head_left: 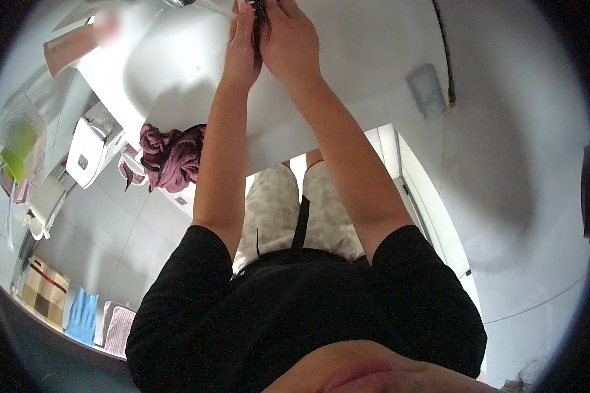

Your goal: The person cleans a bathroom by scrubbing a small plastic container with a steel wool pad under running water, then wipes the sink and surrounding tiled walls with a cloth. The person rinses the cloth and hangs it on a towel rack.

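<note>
Both of my hands are at the top edge, over the white washbasin (373, 98). My left hand (242, 52) and my right hand (291, 44) come together around a small dark thing (261, 12), pressed between them. Most of it is covered by the fingers or cut off by the picture's edge, so its kind does not show. A bit of the metal tap (179, 2) appears just to the left of the hands. Beside my left forearm, a bunched purple cloth (174, 157) lies at the basin's front edge.
A translucent soap dish (427, 90) sits on the basin's right side. At the upper left stands a pinkish cup-like container (72, 49). Farther left are a white toilet (87, 152) and a green container (21, 156). A blue towel (82, 318) hangs at the lower left.
</note>
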A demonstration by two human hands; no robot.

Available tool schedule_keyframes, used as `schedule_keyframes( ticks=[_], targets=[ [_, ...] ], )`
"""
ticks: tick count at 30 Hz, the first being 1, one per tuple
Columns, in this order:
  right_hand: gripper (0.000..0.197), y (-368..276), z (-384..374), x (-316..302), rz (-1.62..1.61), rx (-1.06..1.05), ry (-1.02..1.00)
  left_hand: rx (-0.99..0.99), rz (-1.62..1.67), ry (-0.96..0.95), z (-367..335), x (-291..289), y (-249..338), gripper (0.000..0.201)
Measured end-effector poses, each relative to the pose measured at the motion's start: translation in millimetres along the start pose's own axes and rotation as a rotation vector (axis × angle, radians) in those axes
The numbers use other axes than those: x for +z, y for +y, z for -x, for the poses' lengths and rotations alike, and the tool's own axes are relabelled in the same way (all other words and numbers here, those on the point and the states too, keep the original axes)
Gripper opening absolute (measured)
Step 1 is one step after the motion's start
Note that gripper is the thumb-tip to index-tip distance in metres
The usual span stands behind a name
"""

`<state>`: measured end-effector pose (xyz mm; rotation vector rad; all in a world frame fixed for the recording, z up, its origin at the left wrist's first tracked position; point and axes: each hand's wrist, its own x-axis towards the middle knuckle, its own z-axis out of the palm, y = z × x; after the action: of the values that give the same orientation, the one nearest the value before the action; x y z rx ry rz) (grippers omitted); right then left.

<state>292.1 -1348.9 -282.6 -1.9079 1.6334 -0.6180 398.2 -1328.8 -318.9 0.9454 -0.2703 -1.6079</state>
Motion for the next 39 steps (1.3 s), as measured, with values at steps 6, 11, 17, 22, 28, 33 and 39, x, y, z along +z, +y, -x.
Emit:
schedule_keyframes(
  ticks=[6,11,17,22,28,33,39],
  targets=[
    [0.044,11,26,7,0.154,-0.166,0.062,0.042,-0.067,-0.011,7,-1,10,0.054],
    [0.035,-9,0,-18,0.188,-0.028,-0.041,0.169,-0.365,0.099,13,7,6,0.058],
    [0.038,19,25,19,0.048,-0.087,0.069,0.065,-0.012,-0.105,18,-12,20,0.058],
    [0.032,4,15,7,-0.277,-0.141,0.247,0.056,-0.026,0.114,12,-14,1,0.055],
    [0.035,1,-7,-11,-0.327,-0.035,0.160,0.022,-0.104,-0.048,16,-11,5,0.050],
    [0.023,-2,9,-6,-0.227,0.058,0.018,0.163,-0.135,-0.009,14,-13,0,0.050],
    [0.020,-4,-14,-2,-0.239,-0.007,0.264,0.099,-0.039,-0.084,8,-8,-2,0.053]
  ],
)
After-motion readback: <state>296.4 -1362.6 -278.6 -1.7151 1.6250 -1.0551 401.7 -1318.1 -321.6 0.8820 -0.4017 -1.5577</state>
